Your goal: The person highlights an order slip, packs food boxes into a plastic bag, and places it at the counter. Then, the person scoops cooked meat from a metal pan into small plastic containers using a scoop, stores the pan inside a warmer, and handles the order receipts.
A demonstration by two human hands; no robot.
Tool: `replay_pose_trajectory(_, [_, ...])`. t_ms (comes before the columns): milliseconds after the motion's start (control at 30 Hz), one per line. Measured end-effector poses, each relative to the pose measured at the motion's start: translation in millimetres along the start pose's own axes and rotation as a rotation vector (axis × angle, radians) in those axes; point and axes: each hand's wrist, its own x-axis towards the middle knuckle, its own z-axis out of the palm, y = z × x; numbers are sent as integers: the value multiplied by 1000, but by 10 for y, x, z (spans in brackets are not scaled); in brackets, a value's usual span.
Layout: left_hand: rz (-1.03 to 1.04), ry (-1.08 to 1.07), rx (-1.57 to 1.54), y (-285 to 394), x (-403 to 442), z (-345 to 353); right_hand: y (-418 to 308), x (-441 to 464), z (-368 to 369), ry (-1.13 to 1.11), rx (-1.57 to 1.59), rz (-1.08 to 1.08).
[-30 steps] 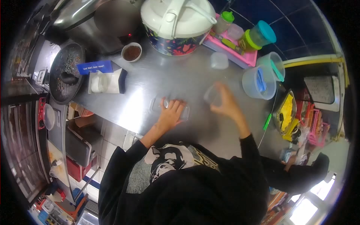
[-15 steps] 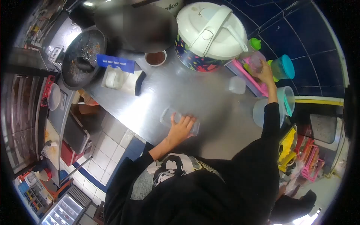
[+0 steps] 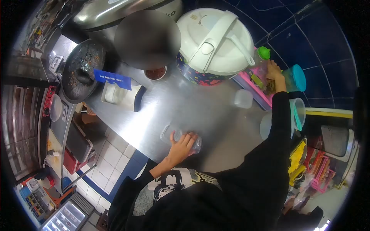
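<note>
My left hand rests on a clear plastic container near the front edge of the steel counter, its fingers curled over the right part. At the back right, my right hand reaches over the pink tray, beside a green-lidded bottle and a jar with a blue lid. Its fingertips are partly hidden, and what they hold is unclear. A translucent lid or small tub lies left of the tray.
A large white-lidded pot, a bowl of dark red food, a box with a blue label and a black pan stand along the back and left. Clear tubs are at right; another person's dark sleeve shows at lower right.
My right hand has moved from above the counter to the pink tray at the back right. My left hand stays on the clear container. The view has shifted.
</note>
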Motion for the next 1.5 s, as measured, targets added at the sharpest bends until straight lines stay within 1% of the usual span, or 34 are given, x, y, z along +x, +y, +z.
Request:
replay_pose_trajectory(67, [6, 22, -15, 9, -3, 5, -13, -55, -128, -48, -6, 25])
replay_pose_trajectory(133, [3, 6, -16, -7, 3, 8, -84, -213, -496, -51, 38, 62])
replay_pose_trajectory(233, [3, -12, -31, 10, 10, -12, -308, -637, -1238, -47, 178, 142])
replay_pose_trajectory(300, [10, -11, -42, -2, 14, -26, -398, -836, -1442, -27, 301, 184])
replay_pose_trajectory(333, [10, -12, -45, -6, 13, -20, -228, -783, -1047, 185, 355, 65])
replay_pose_trajectory(367, [8, -12, -48, -3, 17, -10, -248, -821, -917, 184, 346, 70])
replay_pose_trajectory(433, [14, -3, -50, 2, 27, 10, -275, -945, -736, 137, 611, -148])
replay_pose_trajectory(500, [16, 2, -44, 7, 35, 13, -333, -966, -541, 115, 702, -274])
replay_pose_trajectory(667, [28, 11, -42, -2, 31, 17, -326, -850, -99, 191, 627, -296])
replay_pose_trajectory(767, [18, 16, -51, 10, 35, 31, -308, -770, 46, 223, 625, -308])
replay_pose_trajectory(833, [13, 6, -44, 34, 17, 65, -307, -797, -2, 234, 643, -283])
replay_pose_trajectory(900, [5, 5, -25, -8, 23, 45, -246, -849, -161, 229, 669, -206])
replay_pose_trajectory(933, [17, -30, -35, -9, 31, 5, -201, -862, -278, 215, 690, -124])
replay_pose_trajectory(967, [30, -69, -49, 8, 27, -31, -164, -822, -382, 212, 690, -128])
replay_pose_trajectory(1033, [49, -105, -76, 16, 34, -189, -66, -682, -458, 302, 575, -38])
replay_pose_trajectory(1067, [70, -136, -98, 10, 20, -258, -57, -592, -454, 295, 578, -39])
replay_pose_trajectory(1100, [65, -139, -97, 2, -8, -301, -52, -468, -453, 276, 505, -46])
replay_pose_trajectory(1133, [68, -112, -150, -17, -40, -343, -38, -346, -431, 262, 433, -57])
replay_pose_trajectory(1167, [70, -84, -201, -53, -78, -377, -25, -268, -406, 267, 440, -65])
replay_pose_trajectory(1200, [61, -82, -190, -101, -131, -401, 25, -180, -311, 171, 470, -3])
replay_pose_trajectory(1233, [5, -12, -228, -157, -191, -417, 4, -119, -295, 75, 498, 58])
replay_pose_trajectory(1267, [-48, 56, -269, -223, -252, -434, 29, -121, -279, -4, 599, 75])
replay_pose_trajectory(1300, [-52, 54, -262, -310, -323, -444, 91, -38, -154, -4, 606, 71])
replay_pose_trajectory(1367, [-188, 190, -264, -491, -505, -472, 383, 222, 246, -106, 555, 6])
replay_pose_trajectory(1400, [-248, 205, -239, -578, -605, -533, 416, 285, 298, -110, 557, 0])
replay_pose_trajectory(1433, [-256, 205, -237, -665, -727, -570, 433, 345, 336, -174, 406, -27])
replay_pose_trajectory(1500, [-412, 338, -266, -836, -969, -595, 609, 465, 571, -181, 274, -79])
